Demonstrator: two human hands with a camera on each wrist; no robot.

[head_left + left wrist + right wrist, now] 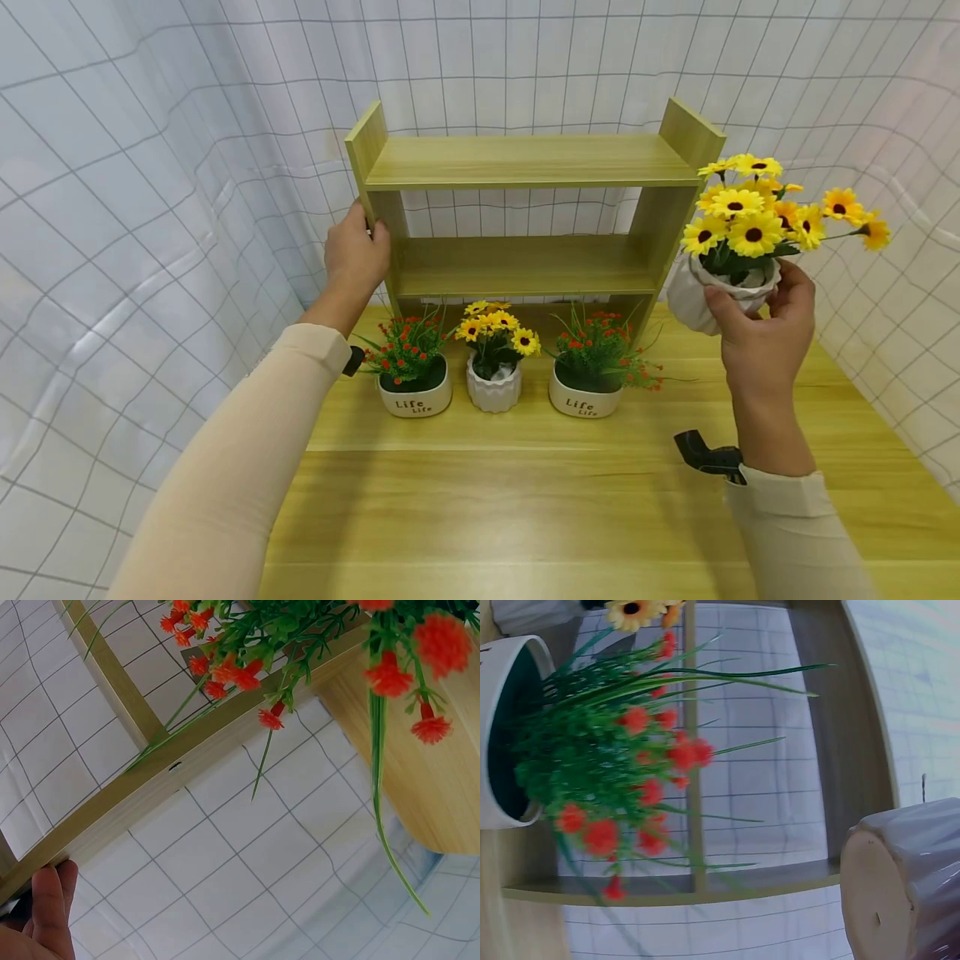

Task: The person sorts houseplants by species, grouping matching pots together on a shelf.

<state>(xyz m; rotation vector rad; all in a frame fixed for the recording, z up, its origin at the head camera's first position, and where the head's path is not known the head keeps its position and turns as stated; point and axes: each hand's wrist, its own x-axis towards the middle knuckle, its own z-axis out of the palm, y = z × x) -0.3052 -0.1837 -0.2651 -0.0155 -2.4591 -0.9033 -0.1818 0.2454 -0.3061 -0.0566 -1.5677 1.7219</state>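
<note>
The bench (525, 500), a pale wood-grain surface, lies nearest the camera and carries everything else. At its far edge, against a white gridded curtain (150, 167), stands a two-tier wooden shelf (525, 162), both tiers bare. It appears to be light board and could shift if pushed.

The left hand (356, 254) rests against the shelf's left upright, fingers wrapped round its front edge; the left wrist view shows fingertips (49, 900) lying along the wood. This reads as a steadying hold.

The right hand (761, 329) holds the sunflower pot (701, 296) in the air, beside the shelf's right upright and level with the lower tier. Thumb and fingers curl round the pot's upper body just below the rim. The pot is white and ribbed, probably glazed ceramic: stiff, smooth, breakable if knocked against the upright. The right wrist view shows its flat, unglazed base (870, 900). Grip the body, never the stems; the sunflowers (757, 212) look artificial, light and springy, and lean to the right, so the load may be slightly top-heavy.

Three smaller pots stand in a row in front of the shelf: a red-flowered pot (414, 392) at left, a second sunflower pot (493, 383) in the middle, another red-flowered pot (583, 396) at right.
</note>
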